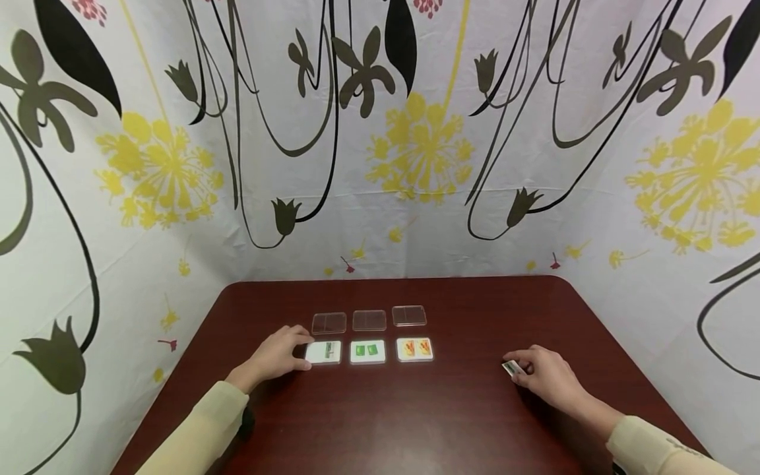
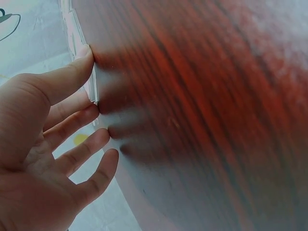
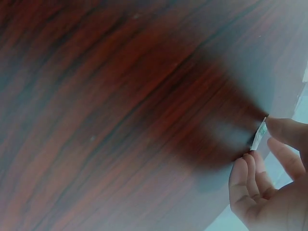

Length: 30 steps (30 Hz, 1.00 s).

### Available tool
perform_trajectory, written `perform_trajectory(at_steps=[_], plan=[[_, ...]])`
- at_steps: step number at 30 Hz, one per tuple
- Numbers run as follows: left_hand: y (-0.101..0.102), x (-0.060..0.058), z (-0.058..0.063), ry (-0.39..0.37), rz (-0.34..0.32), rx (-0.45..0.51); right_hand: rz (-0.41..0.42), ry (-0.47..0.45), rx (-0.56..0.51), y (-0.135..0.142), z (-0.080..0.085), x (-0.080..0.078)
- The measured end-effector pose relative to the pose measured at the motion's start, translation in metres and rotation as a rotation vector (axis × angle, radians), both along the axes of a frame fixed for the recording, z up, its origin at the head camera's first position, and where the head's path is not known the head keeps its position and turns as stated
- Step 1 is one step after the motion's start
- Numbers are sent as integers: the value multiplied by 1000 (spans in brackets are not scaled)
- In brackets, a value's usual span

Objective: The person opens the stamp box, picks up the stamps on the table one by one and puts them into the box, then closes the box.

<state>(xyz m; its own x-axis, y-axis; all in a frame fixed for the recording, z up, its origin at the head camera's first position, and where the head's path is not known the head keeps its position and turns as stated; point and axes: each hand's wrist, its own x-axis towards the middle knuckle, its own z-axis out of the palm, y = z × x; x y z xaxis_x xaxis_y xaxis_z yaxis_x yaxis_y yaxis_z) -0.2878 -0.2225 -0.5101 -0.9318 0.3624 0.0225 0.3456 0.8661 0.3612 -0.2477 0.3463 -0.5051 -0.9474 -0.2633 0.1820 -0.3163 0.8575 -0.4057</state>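
In the head view, my left hand (image 1: 278, 353) holds the left end of a white card in a shallow clear case (image 1: 323, 352), thumb at the near edge and fingertips at the far one. This card shows one greyish-green picture on its right half; its left part is plain white. Beside it lie a case with two green pictures (image 1: 367, 352) and a case with two orange pictures (image 1: 415, 349). Well to the right, my right hand (image 1: 549, 377) pinches a small white tile (image 1: 513, 369) with a dark picture between thumb and fingertips, low over the table.
Behind the cases, a row of clear plastic lids (image 1: 369, 320) lies on the dark red-brown wooden table (image 1: 415, 415). A white cloth with printed flowers (image 1: 368, 251) hangs around the table's back and sides.
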Motion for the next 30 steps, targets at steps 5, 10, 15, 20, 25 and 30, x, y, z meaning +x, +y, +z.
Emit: perform_trajectory(at_steps=[5, 10, 15, 20, 25, 30], plan=[[0, -1, -2, -4, 6, 5, -11, -28, -47, -1, 1, -1], [1, 1, -2, -2, 3, 15, -38, -76, -92, -2, 0, -1], [1, 2, -1, -4, 2, 24, -42, -113, -130, -3, 0, -1], [0, 1, -1, -6, 8, 20, -57, -146, -155, -4, 0, -1], [0, 1, 0, -5, 6, 26, -89, -191, -200, -3, 0, 0], [-1, 2, 0, 1, 7, 24, -120, -237, -255, -2, 0, 0]])
